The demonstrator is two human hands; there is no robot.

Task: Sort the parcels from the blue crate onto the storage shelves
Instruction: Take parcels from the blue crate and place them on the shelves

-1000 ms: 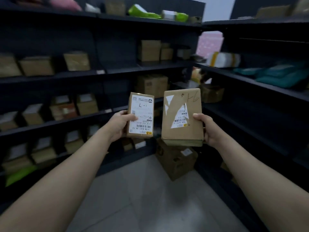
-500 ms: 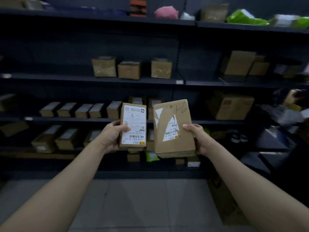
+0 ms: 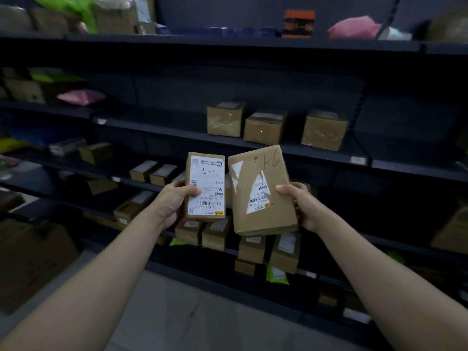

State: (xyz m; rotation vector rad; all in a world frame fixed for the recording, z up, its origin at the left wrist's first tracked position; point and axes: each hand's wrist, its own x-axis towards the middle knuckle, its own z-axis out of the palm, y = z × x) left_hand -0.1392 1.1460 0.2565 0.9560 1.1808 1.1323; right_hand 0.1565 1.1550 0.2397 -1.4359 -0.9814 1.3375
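My left hand [image 3: 170,204] is clamped on the small parcel [image 3: 205,187], thumb across the lower part of its white label, fingers hidden behind; the label fills most of the face and carries a handwritten "L-1" with a barcode along the bottom. My right hand [image 3: 300,207] is clamped on the larger parcel [image 3: 262,191], thumb on its right edge at 3 o'clock, fingers behind. That one is plain brown, tilted slightly with its top leaning toward 1 o'clock, with torn white label scraps, a barcode near the lower middle, and pen marks at the top that I cannot read for certain. The two parcels sit side by side, edges just beside each other, both faces toward me, held up in front of the dark storage shelves [image 3: 253,143]. At 12 o'clock beyond them, three brown boxes [image 3: 266,126] stand in a row on one shelf. Behind and below the parcels, more small labelled boxes line the lower shelves. Up at 1 o'clock on the top shelf, an orange box [image 3: 298,24] and a pink bag [image 3: 353,27]. Grey tiled floor [image 3: 192,317] at 6 o'clock.
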